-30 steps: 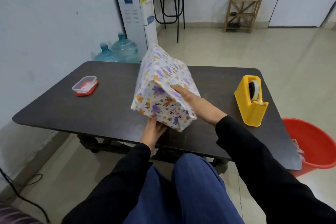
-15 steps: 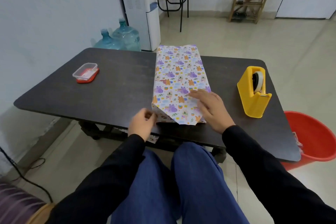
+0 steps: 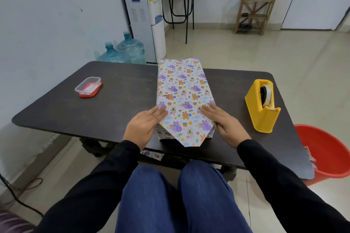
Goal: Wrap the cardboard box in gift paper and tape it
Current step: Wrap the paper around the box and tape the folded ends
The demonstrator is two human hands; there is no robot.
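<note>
On the bench (image 3: 117, 100) I see the wrapped box (image 3: 182, 89) lying flat, its near flap folded to a point. My left grip (image 3: 143, 128) and right grip (image 3: 225, 124) rest on its near corners, fingers straight, clamping nothing.

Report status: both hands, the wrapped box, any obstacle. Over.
Left hand and right hand open, flat on wrapped box. Near flap pointed, no tape seen. Tape dispenser at right, apart. Nothing blocks.

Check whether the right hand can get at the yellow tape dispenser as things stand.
Probably yes. The right hand lies flat on the near right corner of the wrapped box; the tape dispenser stands further right on the table, with only bare tabletop between them.
</note>
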